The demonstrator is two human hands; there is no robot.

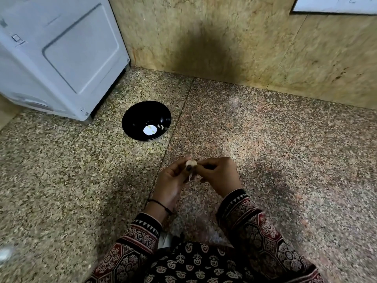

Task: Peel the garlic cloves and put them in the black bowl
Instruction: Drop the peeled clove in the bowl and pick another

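Observation:
A pale garlic clove [191, 164] is pinched between my two hands above the speckled floor. My left hand [172, 184] grips it with thumb and fingers, and a strip of skin hangs below. My right hand [219, 174] meets it from the right, fingertips on the clove. The black bowl [134, 119] sits on the floor ahead and to the left, apart from my hands. Inside it lie a couple of peeled white cloves [160, 126] beside a bright white reflection.
A white appliance [59, 56] stands at the back left, close to the bowl. A tan stone wall [244, 37] runs across the back. A pale object [5, 253] lies at the far left edge. Patterned sleeves and my lap fill the bottom.

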